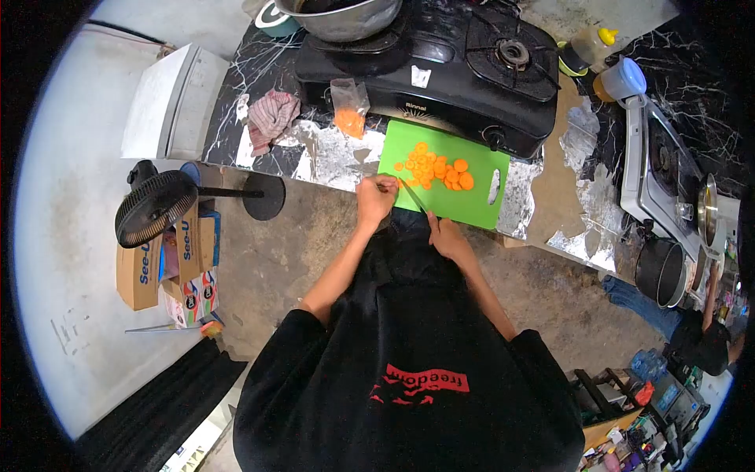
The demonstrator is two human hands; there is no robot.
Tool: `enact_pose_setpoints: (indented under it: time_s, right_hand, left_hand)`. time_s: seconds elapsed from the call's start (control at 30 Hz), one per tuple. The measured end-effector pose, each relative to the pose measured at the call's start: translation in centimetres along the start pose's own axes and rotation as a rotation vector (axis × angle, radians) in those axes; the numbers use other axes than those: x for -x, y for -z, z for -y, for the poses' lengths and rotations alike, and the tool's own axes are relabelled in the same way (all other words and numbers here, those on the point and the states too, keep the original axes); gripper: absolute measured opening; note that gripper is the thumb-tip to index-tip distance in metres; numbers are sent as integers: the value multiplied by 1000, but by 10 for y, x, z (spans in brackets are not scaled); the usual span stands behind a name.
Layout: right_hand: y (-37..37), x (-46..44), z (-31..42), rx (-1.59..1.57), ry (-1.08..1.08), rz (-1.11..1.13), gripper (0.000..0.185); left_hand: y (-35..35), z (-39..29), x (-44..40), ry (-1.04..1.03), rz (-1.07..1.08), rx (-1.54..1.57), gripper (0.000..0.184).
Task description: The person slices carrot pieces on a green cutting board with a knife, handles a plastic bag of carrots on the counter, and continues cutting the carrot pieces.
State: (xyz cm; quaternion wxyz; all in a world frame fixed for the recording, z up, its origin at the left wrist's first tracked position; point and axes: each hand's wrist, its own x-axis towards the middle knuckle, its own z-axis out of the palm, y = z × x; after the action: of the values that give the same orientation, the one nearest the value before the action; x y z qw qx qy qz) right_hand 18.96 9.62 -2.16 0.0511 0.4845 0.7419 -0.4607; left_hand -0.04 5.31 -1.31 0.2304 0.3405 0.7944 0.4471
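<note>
A green cutting board (480,212) lies at the counter's front edge, with sliced carrots (434,167) heaped on its middle. My right hand (448,237) is closed around the handle of a knife (414,197) at the board's near edge. The blade slants up and left, its tip close to my left fingertips. At the board's lower left corner my left hand (376,198) is closed, its fingers pinching a small carrot piece, mostly hidden by them. Just beyond the board, a clear plastic bag (348,102) holds orange bits.
Behind the board stands a black gas stove (440,86) carrying a metal pot (346,20). A crumpled cloth (273,118) lies left. To the right are a second stove (661,165), a black pan (659,263) and another person (700,338). A fan (157,206) stands on the floor at left.
</note>
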Motion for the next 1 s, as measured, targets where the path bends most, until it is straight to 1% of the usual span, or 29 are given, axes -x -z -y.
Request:
enact_pose_setpoints:
  time_s: [0.07,0.1,0.27,0.37,0.47,0.53,0.67,0.77,0.87,0.93,1.0]
  right_hand:
    - [0,1,1,4,17,-8,72]
    - [3,1,2,4,2,24,73]
    - [5,2,7,-7,-33,81,73]
    - [1,0,3,9,-21,47,72]
    - [6,5,8,19,13,115,74]
    - [5,7,10,60,51,31,72]
    - [6,8,12,89,57,14,71]
    - [5,6,10,88,61,14,70]
    - [6,7,14,116,27,37,71]
    - [4,7,13,49,60,-28,71]
    - [6,7,15,56,33,-13,70]
  left_hand:
    - [-1,2,2,17,-19,36,9]
    - [-2,1,3,18,-28,38,9]
    - [-2,-1,5,129,-40,23,10]
    - [-5,2,7,144,-58,26,11]
    - [-5,0,10,149,-95,45,13]
    - [-7,4,11,175,-96,68,13]
    - [-10,11,11,195,-105,135,15]
    - [-9,8,11,179,-104,80,15]
    - [-7,2,12,197,-104,99,15]
    - [-7,4,11,213,-102,97,15]
    - [-8,5,10,230,-100,94,14]
